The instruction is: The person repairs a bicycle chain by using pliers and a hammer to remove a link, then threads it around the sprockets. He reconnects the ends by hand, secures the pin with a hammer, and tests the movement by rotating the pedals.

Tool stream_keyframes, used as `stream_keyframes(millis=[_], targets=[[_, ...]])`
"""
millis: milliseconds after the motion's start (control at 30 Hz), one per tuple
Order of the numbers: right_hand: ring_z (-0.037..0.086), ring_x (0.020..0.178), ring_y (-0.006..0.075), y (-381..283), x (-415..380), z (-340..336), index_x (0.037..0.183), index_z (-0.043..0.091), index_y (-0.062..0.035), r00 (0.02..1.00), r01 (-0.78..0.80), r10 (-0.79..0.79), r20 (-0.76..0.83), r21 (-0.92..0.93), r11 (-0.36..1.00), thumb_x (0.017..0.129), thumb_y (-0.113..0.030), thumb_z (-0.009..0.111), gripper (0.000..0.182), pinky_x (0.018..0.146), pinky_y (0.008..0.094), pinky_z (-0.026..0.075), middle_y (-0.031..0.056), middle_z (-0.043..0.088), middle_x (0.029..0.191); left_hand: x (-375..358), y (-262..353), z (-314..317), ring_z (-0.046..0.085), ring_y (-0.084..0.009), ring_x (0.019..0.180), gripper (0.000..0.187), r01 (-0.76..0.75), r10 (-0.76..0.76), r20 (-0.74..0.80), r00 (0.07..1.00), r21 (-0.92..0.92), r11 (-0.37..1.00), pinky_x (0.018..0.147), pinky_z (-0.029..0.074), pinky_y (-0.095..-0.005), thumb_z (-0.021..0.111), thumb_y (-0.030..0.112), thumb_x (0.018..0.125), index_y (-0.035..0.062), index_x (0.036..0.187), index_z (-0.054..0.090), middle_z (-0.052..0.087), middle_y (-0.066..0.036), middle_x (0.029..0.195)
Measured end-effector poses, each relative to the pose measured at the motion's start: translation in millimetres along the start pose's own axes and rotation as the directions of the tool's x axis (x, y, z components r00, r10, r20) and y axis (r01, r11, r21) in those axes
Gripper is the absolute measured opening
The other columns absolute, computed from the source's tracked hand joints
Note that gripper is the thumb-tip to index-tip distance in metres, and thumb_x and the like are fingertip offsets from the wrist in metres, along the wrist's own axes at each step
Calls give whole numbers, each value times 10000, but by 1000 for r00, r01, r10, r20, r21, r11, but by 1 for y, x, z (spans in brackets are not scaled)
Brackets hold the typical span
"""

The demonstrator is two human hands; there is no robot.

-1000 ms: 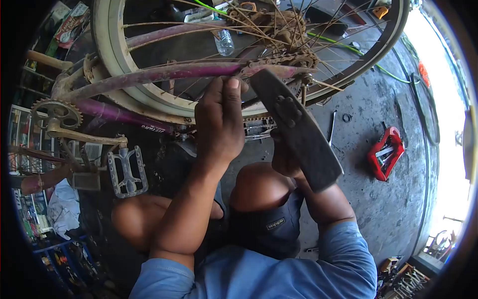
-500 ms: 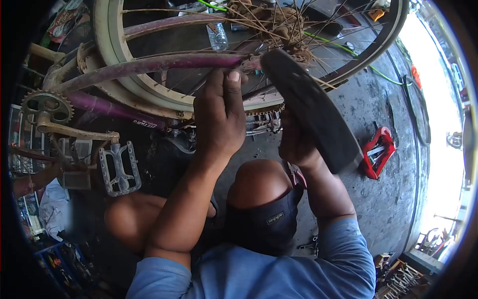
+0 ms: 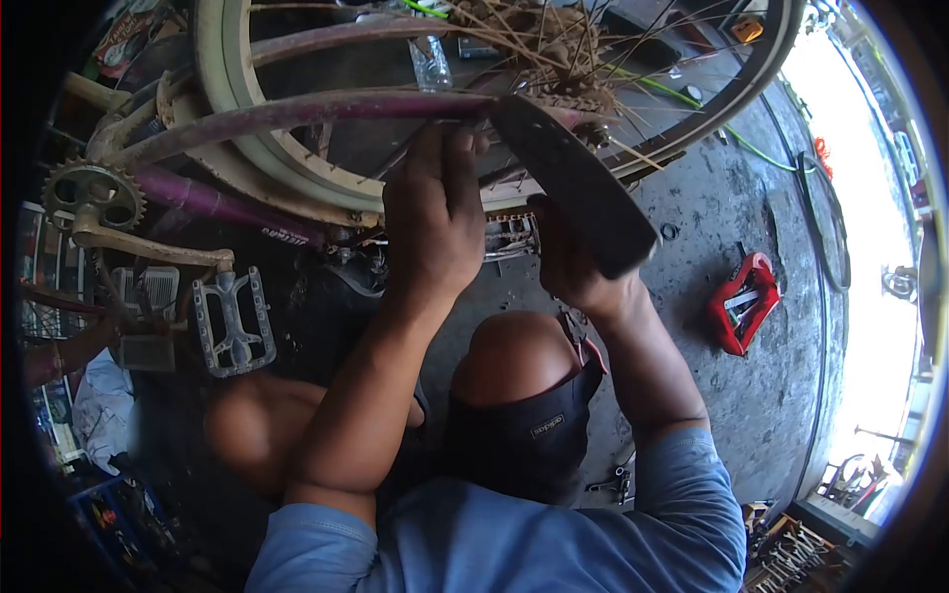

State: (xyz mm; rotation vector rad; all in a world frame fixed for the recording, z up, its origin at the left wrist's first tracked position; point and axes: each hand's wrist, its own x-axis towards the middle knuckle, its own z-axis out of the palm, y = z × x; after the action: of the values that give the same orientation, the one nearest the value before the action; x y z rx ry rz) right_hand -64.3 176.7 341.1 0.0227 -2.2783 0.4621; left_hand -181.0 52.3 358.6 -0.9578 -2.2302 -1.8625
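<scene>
My right hand point(image 3: 583, 272) is closed around the handle of a hammer, mostly hidden beneath its long dark head point(image 3: 573, 183). The head's narrow end is close to the purple frame tube point(image 3: 326, 111) of a bicycle, near the rear hub point(image 3: 563, 59). My left hand point(image 3: 435, 212) has its fingers pinched together just below that tube; whatever they hold is hidden. Behind both hands stands the rear wheel, with its pale rim point(image 3: 326, 183) and rusty spokes. To the left are the chainring point(image 3: 94, 195) and a pedal point(image 3: 233, 321).
A red open case point(image 3: 746, 304) with metal pieces in it lies on the dark floor to the right. Red-handled pliers point(image 3: 583, 346) are by my knee. A clear plastic bottle point(image 3: 430, 64) lies beyond the frame, and a green cable point(image 3: 756, 143) crosses the floor.
The hammer has dropped away from the camera and shifted left, its head now nearer the frame tube. My right hand moved up and left with it. My left hand stayed almost in place.
</scene>
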Motion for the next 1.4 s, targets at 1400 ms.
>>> stream_keyframes(millis=[1400], targets=[[690,1074,414,-27,4,2,1363,602,-19,995,-80,87,-46,131,988,783,-85,722,596,866,412,602,216,627,1297,5,-16,9,595,-177,656,129,-89,83,-198,977,-21,996,617,473,-339,635,137,1023,21,967,634,615,-87,790]])
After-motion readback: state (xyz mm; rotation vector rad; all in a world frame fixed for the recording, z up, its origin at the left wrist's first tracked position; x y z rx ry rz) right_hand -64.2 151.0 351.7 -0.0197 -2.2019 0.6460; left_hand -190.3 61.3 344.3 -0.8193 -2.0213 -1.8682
